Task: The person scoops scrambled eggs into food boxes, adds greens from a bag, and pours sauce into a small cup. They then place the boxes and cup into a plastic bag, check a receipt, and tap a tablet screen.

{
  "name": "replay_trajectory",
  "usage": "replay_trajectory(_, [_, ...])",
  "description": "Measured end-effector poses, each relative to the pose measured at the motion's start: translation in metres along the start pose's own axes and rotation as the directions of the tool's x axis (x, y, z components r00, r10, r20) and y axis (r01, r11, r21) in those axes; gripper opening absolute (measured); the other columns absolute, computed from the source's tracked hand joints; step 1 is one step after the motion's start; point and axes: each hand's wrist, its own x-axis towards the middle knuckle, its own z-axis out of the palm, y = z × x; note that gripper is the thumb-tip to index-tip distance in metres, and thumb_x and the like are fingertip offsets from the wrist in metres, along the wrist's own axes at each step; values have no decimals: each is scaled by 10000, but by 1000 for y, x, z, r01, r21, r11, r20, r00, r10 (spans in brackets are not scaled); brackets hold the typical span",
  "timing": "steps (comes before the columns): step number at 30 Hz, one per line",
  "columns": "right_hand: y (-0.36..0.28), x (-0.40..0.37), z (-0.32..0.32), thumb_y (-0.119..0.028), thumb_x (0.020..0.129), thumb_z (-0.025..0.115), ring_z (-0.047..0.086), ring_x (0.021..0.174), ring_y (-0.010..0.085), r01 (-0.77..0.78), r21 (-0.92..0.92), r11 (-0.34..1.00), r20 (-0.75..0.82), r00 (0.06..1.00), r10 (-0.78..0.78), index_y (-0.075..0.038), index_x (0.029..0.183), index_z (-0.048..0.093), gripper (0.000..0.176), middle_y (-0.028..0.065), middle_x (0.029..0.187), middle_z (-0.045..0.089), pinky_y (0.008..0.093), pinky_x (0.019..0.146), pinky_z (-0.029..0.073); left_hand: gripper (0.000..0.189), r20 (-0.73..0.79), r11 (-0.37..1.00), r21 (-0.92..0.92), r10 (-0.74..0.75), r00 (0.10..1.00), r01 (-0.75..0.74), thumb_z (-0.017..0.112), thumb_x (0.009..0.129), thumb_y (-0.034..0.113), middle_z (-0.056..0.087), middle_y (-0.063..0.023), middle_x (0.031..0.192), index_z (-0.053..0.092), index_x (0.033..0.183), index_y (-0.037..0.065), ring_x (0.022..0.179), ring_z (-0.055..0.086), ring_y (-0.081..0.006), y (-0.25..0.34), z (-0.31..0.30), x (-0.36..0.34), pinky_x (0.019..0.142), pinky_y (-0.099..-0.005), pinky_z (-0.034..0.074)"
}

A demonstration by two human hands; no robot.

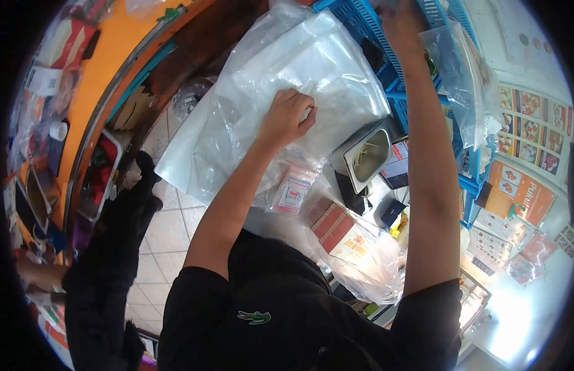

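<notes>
My left hand [290, 117] is over a large clear plastic bag [237, 93], its fingers curled and the thumb bent toward them; what they pinch, if anything, is too small to tell. At the top edge, my right hand [398, 18] reaches into a blue plastic basket [361, 25], and its fingers are hidden. Below the large bag lies a small clear packet [293, 191] with a red and blue print. A metal container [367, 154] with pale strips inside stands to the right of the bag.
Another clear bag [463, 80] hangs on the blue basket. A red and white box in plastic [339, 232] lies near my body. On the left are an orange counter [117, 43], a metal tray with red items [105, 173] and another person's dark-clothed legs [105, 266]. Menu sheets [534, 123] cover the right wall.
</notes>
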Motion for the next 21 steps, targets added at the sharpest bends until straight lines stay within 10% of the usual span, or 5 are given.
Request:
replay_trajectory(5, [-51, -44, -19, -47, 962, 576, 637, 751, 411, 406, -196, 893, -409, 794, -450, 33, 1137, 645, 205, 220, 891, 661, 466, 663, 501, 240, 8, 978, -195, -69, 998, 69, 703, 837, 33, 703, -54, 946, 659, 1070, 74, 908, 652, -233, -10, 0, -2, 909, -385, 479])
replay_trajectory(8, [-99, -132, -56, -64, 794, 728, 622, 1015, 339, 404, 197, 893, -150, 913, -380, -47, 1084, 629, 307, 144, 1097, 668, 438, 923, 449, 386, -44, 511, -812, -536, 843, 282, 667, 846, -29, 730, -70, 1076, 666, 1229, 21, 991, 674, -168, 34, -25, 28, 920, -320, 507])
replay_trajectory(12, [-120, -189, -92, -48, 750, 749, 590, 1106, 370, 233, 493, 838, 199, 908, -370, -40, 1265, 593, 538, 153, 1183, 628, 471, 1011, 453, 439, 93, 499, -787, -486, 869, 363, 603, 860, -83, 719, -93, 1193, 650, 1293, -34, 1017, 662, -111, 37, -70, 39, 864, -258, 536])
replay_trajectory(17, [-19, -136, -106, -60, 878, 625, 613, 1173, 429, 188, -459, 868, 313, 949, -39, 21, 1225, 629, 356, 241, 1203, 664, 511, 1041, 466, 404, -41, 751, -440, -564, 825, 492, 552, 841, -108, 761, -86, 1074, 690, 1216, -51, 878, 684, -80, -20, -45, -6, 770, -248, 561])
replay_trajectory(21, [37, -87, -87, -74, 896, 590, 646, 1122, 439, -47, -540, 840, 417, 853, 316, -15, 1122, 688, 254, 283, 1149, 674, 510, 944, 532, 377, -66, 776, -442, -529, 846, 451, 571, 831, -97, 774, -94, 945, 711, 1174, -27, 784, 708, -99, -27, -44, -12, 730, -247, 565])
